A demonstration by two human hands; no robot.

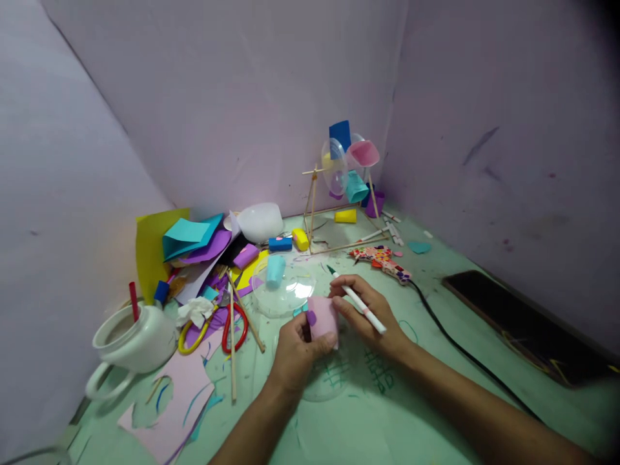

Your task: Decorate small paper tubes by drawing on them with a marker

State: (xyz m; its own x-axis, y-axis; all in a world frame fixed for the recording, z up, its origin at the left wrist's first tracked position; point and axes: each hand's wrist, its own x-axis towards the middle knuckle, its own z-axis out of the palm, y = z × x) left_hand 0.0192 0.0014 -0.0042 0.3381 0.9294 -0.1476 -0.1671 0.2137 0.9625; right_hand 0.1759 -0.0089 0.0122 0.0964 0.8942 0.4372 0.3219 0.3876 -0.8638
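The left hand (295, 352) is curling closed around a pink foam piece (323, 320), thumb pressing on its front and holding it upright just above the table. The right hand (371, 316) is pinching a white marker (359, 301) between thumb and fingers, its green tip pointing up and left, while the fingertips are touching the foam's right edge. A small purple patch is showing on the foam's left side.

Under both hands a clear plastic disc (329, 384) is lying flat on the green table (387, 420), whose near right part is offering open room. A black cord (460, 349) is crossing to the right, running from a patterned glue gun (382, 258), and a dark slab (523, 323) is lying near the right wall.

Just beyond the hands a second clear lid (290, 294) is carrying a pale blue foam roll (275, 270). To the left, red-handled scissors (235, 329) and wooden skewers (232, 361) are crowding the space. A glossy white jug (140, 342) is holding a red stick (133, 300). In the corner, a skewer frame with cups (346, 168) is standing upright.
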